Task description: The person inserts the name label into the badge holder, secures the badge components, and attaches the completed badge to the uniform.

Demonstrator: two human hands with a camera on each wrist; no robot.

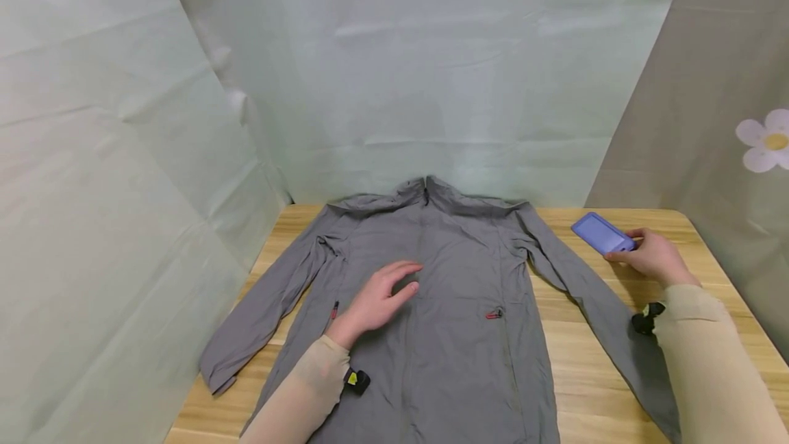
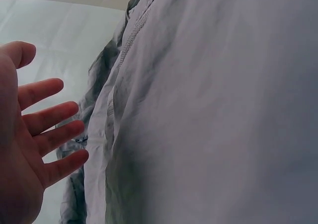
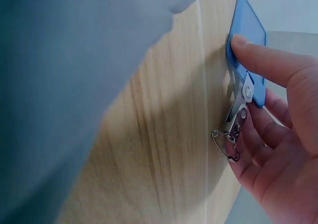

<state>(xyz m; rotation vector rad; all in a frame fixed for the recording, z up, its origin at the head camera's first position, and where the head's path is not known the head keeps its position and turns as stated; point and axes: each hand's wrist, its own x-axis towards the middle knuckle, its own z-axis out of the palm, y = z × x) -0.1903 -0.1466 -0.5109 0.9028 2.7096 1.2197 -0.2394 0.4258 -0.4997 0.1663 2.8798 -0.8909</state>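
Observation:
A grey zip jacket [image 1: 456, 355] lies spread front up, its collar at the far side and both sleeves angled outward. Over the jacket's middle is my left hand [image 1: 377, 299], fingers spread and holding nothing; in the left wrist view the hand [image 2: 30, 134] appears apart from the cloth. My right hand [image 1: 656, 259] pinches a blue badge holder [image 1: 600, 233] by its near end, right of the jacket. From the holder a strap with a metal clip and safety pin [image 3: 237, 122] hangs by the fingers in the right wrist view.
The wooden table [image 1: 585, 368] shows on both sides of the jacket. Pale sheet walls [image 1: 431, 88] rise behind and at the left. A taupe wall [image 1: 690, 122] with a flower print [image 1: 767, 141] stands at the right. Dark wrist straps [image 1: 647, 318] circle the sleeves.

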